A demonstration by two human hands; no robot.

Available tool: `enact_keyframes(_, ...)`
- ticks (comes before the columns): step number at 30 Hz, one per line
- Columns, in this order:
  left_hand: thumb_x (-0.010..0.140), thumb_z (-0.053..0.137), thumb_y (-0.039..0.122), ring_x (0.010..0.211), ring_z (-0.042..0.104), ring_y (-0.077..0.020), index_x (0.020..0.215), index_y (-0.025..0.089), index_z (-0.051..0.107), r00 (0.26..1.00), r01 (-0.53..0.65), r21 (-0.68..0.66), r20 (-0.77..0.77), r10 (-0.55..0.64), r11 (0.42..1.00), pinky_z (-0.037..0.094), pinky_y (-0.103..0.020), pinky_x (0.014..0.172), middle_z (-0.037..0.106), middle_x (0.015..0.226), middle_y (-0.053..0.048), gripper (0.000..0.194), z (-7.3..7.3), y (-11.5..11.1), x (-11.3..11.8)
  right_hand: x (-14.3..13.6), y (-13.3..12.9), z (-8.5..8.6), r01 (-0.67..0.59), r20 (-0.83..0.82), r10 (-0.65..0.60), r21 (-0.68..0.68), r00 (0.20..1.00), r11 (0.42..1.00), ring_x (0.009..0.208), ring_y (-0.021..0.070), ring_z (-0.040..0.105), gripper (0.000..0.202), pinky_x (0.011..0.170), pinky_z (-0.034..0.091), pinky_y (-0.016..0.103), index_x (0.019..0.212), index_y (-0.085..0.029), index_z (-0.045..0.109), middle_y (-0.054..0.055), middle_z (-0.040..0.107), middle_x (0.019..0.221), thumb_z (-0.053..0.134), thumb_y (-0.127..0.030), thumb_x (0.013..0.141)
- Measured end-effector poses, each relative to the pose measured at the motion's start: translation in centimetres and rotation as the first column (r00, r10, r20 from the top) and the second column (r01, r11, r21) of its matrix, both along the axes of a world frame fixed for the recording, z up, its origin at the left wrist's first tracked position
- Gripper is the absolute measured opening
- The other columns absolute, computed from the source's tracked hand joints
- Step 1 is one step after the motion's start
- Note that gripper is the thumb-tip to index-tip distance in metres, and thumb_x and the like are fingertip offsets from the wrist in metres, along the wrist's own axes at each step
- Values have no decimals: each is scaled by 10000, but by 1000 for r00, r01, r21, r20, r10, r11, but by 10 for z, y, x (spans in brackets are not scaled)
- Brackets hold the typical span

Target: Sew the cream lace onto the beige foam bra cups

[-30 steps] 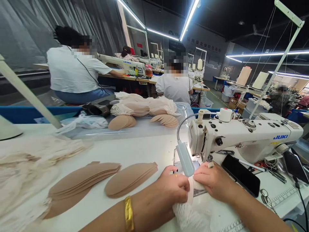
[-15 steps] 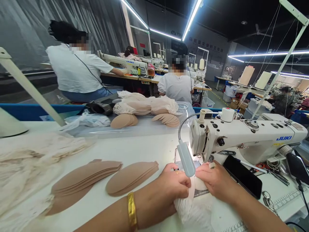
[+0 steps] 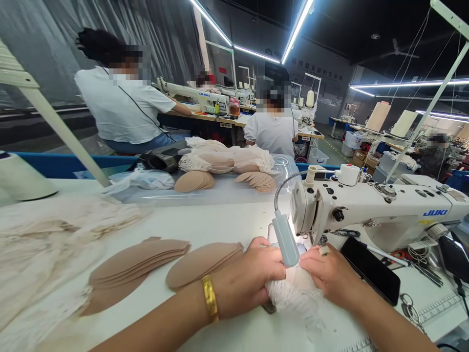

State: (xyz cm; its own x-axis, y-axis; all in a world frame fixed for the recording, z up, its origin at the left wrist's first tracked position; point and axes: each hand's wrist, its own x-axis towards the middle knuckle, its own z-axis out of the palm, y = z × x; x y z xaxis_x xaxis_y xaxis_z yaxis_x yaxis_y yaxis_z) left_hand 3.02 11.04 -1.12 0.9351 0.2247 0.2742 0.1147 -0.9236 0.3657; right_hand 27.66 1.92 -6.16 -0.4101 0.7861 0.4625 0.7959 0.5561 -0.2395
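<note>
My left hand [image 3: 249, 276] is closed on the left side of a white lace-edged fabric piece [image 3: 295, 298] on the sewing machine's bed. Opposite it, my right hand [image 3: 331, 274] has its fingers pressed together on the fabric's right side. Both hands are close to the needle area of the white sewing machine [image 3: 373, 205]. A grey lamp head [image 3: 286, 242] on a bendy neck hides the stitching spot and some fingertips. Beside my left forearm lie beige oval pads [image 3: 201, 266] and a second stack of beige pads [image 3: 135, 266].
Loose cream lace fabric [image 3: 54, 244] covers the table's left side. More pads and lace cups [image 3: 227, 159] rest on a clear plastic lid at the back. A black phone [image 3: 372, 271], scissors and a ruler lie to the right. Co-workers [image 3: 120, 107] sit ahead.
The fabric has moved forward under the lamp, so its lace edge is now higher between my hands. Both hands still hold it. The view has shifted slightly, moving the scene a little right.
</note>
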Motion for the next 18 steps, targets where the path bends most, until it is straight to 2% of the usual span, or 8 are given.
enact_keyframes(2, 590, 570, -75, 865, 672, -195, 733, 207, 607, 999, -8, 37, -38, 9, 999, 338, -343, 949, 740, 927, 35, 318, -4, 4, -1, 0, -1, 0, 3, 24, -3, 6, 1000, 1000, 899, 238, 626, 301, 823, 480, 348, 1064, -262, 733, 35, 760, 923, 582, -22, 962)
enact_keyframes(5, 635, 595, -65, 845, 673, -194, 728, 206, 576, 1000, -27, 103, -9, 28, 994, 362, -341, 959, 740, 908, 34, 288, -11, 8, -1, -1, -3, 4, -27, 43, 25, 28, 999, 999, 904, 223, 628, 302, 849, 482, 359, 1116, -262, 714, 34, 771, 998, 587, -31, 968)
enact_keyframes(8, 706, 606, -77, 837, 672, -195, 747, 211, 566, 999, -10, 191, 39, 2, 982, 349, -360, 979, 748, 866, 43, 294, -15, 7, -2, -5, -8, 11, -133, 14, 132, 44, 991, 990, 955, 211, 629, 251, 855, 474, 352, 1092, -254, 697, 23, 781, 1096, 578, -54, 999)
enact_keyframes(11, 721, 585, -108, 748, 638, -173, 728, 200, 513, 997, 3, 262, 76, -23, 965, 316, -383, 985, 728, 794, 69, 316, -16, 4, -1, -9, -12, 16, -226, -15, 226, 26, 974, 974, 981, 206, 620, 193, 838, 477, 332, 1027, -235, 676, 7, 787, 1086, 571, -73, 1024)
enact_keyframes(15, 735, 571, -106, 682, 613, -157, 703, 190, 445, 991, 18, 321, 123, -60, 947, 316, -399, 973, 699, 750, 82, 323, -18, 3, 0, -8, -14, 14, -211, -21, 211, 13, 977, 977, 944, 202, 616, 193, 825, 481, 329, 1024, -235, 663, 1, 782, 1036, 563, -70, 1022)
enact_keyframes(18, 813, 558, -92, 678, 628, -158, 749, 204, 500, 982, -9, 355, 181, -60, 935, 361, -410, 973, 714, 754, 74, 309, -23, 4, 2, -5, -12, 10, -155, 41, 154, 22, 987, 988, 941, 195, 632, 212, 847, 484, 326, 1024, -245, 656, -6, 778, 1045, 578, -50, 993)
